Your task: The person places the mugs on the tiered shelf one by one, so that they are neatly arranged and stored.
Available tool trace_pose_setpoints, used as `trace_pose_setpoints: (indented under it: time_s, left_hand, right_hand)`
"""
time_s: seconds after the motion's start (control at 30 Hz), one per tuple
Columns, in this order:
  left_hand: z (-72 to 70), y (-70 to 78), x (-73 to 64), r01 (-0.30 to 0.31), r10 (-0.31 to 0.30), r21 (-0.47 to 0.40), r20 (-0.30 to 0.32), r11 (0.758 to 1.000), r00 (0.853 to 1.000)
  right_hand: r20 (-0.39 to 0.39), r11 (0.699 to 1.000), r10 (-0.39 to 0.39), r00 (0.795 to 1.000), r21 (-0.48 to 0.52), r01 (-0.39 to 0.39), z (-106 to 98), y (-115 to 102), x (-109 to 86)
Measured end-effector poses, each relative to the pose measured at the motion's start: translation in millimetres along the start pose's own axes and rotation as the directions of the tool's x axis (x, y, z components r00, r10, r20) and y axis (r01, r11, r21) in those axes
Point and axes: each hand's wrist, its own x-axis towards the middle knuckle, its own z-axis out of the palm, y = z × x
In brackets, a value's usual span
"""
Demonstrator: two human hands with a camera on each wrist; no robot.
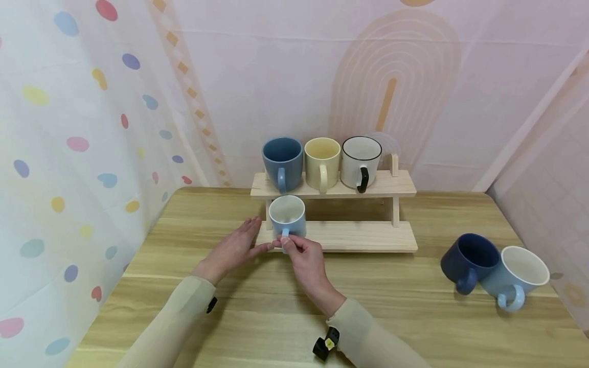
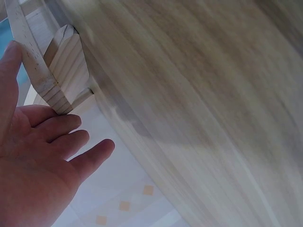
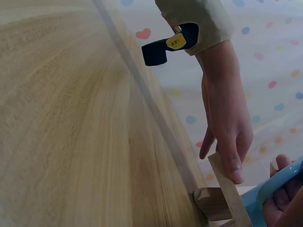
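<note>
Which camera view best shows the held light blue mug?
The head view, since it shows the light blue mug from above, rim and inside included. The right wrist view catches its handle and part of its side; the left wrist, a blue patch, possibly the mug.

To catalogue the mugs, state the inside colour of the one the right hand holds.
White, inside the held light blue mug; the head view shows it best.

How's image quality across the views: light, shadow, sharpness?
Head: bright, fairly even light; wooden shelf clear-edged, soft shadow beside the left sleeve. Left wrist: dimmer, tilted; broad soft shadow on the table, wood grain smeary. Right wrist: dim, tilted; left hand darkish but readable, held light blue mug cropped at the frame edge.
</note>
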Motion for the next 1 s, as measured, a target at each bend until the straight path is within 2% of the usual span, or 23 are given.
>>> trace_pose_setpoints:
  time_s: [0.13, 0.37, 0.73, 1.0]
  left_hand:
    - [-0.2, 1.4, -0.4, -0.005, 0.005, -0.006, -0.001, 1.000, 1.000]
    - [-1.5, 2.9, 0.4, 0.023, -0.023, -0.020, 0.016, 1.000, 1.000]
    - [-0.4, 0.6, 1.0, 0.003, -0.003, -0.017, 0.003, 1.000, 1.000]
    - [-1.3, 1.5, 0.1, 0.005, -0.005, -0.021, 0.005, 1.000, 1.000]
  right_hand:
    - [0.007, 1.000, 0.009, 1.000, -0.011, -0.009, -0.8, -0.4, -0.3]
    - [0.016, 1.000, 0.000, 1.000, -0.025, 0.001, -2.3, -0.6, 3.0]
    - [0.064, 0.999, 0.034, 0.997, -0.045, -0.031, -6.2, -5.4, 6.3]
    - [0.027, 0.995, 0.072, 0.997, -0.074, -0.069, -13.4, -6.5, 1.6]
